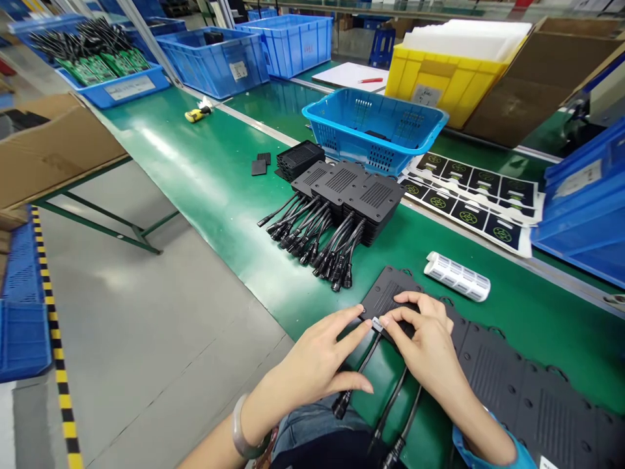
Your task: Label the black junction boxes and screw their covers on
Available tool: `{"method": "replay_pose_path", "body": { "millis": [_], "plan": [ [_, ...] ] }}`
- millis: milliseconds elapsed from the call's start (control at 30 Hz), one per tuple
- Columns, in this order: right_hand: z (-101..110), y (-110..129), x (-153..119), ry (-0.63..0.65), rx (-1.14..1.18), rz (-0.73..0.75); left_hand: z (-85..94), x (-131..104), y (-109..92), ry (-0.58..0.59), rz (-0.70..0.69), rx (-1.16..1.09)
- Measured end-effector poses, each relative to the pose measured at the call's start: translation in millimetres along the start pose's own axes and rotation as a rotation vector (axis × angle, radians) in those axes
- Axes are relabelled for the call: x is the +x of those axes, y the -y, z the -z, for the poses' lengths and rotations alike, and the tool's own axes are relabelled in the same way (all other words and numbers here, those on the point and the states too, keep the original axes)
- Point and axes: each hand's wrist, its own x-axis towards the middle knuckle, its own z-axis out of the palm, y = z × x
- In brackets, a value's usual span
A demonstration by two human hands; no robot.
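A small white label with dark print lies at the near edge of a flat black plastic case. My right hand pinches the label's right end between thumb and forefinger, its other fingers bent over the case. On the other side my left hand is open, with its fingertips touching the case edge and the label's left end and its thumb held apart. A black cable with a connector runs from the case toward my body. More black cases lie in a row to the right.
Stacked black cases with bundled cables stand ahead. A roll of labels lies to the right, before printed sticker sheets. Farther back are a blue basket, a yellow bin and a yellow-handled tool.
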Motion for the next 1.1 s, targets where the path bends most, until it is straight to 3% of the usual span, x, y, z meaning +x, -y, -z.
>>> {"method": "replay_pose_path", "body": {
  "millis": [367, 533, 733, 900, 1000, 1100],
  "plan": [
    [-1, -3, -2, -0.025, -0.041, 0.081, -0.5, 3, -6, 0.037, -0.011, 0.090],
    [9, -3, -8, -0.102, -0.158, 0.298, 1.2, 8, -8, -0.014, -0.026, 0.130],
    [5, 1, -27, -0.043, -0.509, 0.599, 0.3, 14, -5, -0.095, -0.039, 0.058],
    [13, -6, -42, -0.127, -0.586, 0.552, 20.0, 28, -6, -0.038, -0.018, 0.082],
    [38, -17, -63, -0.113, -0.556, 0.537, 40.0, 47, -12, 0.122, -0.004, 0.159],
    [72, -35, -96, -0.025, -0.375, 0.359, 47.4, 77, -24, 0.210, -0.064, 0.324]
  ]
}}
